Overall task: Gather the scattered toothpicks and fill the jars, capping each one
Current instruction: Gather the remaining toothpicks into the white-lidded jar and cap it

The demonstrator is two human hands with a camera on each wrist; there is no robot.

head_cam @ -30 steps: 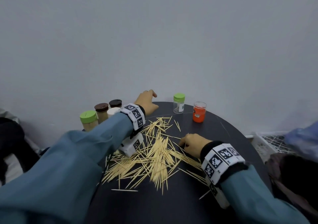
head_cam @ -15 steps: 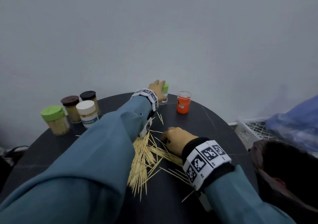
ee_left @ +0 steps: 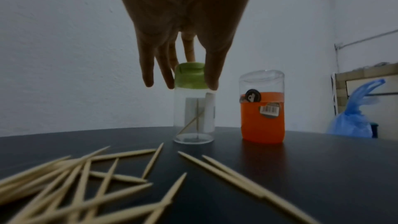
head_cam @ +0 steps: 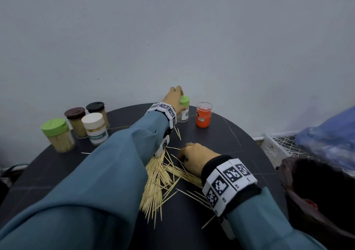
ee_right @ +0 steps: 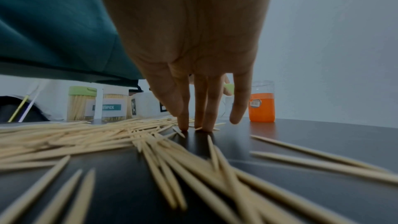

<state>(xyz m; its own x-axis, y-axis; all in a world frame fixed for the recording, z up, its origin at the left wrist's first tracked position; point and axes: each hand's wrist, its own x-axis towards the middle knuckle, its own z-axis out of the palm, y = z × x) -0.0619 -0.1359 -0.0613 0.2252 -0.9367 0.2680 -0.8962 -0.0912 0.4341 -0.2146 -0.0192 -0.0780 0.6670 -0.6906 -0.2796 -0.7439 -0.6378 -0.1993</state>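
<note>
Left grip point(ee_left: 185, 67) grasps green cap point(ee_left: 190, 75); right grip point(ee_right: 198, 108), fingers straight, presses toothpicks point(head_cam: 159, 182).

A round dark table point(head_cam: 240, 153) stands against a plain pale wall point(head_cam: 172, 38). To its right sits a white wire basket point(head_cam: 276, 146) with a crumpled blue plastic bag point(head_cam: 326, 140) over it (the bag also shows in the left wrist view), and a dark bundle point(head_cam: 317, 188) lies nearer.

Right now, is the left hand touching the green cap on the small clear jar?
Touching. The left wrist view shows the left hand with fingers against both sides of the green cap.
</note>
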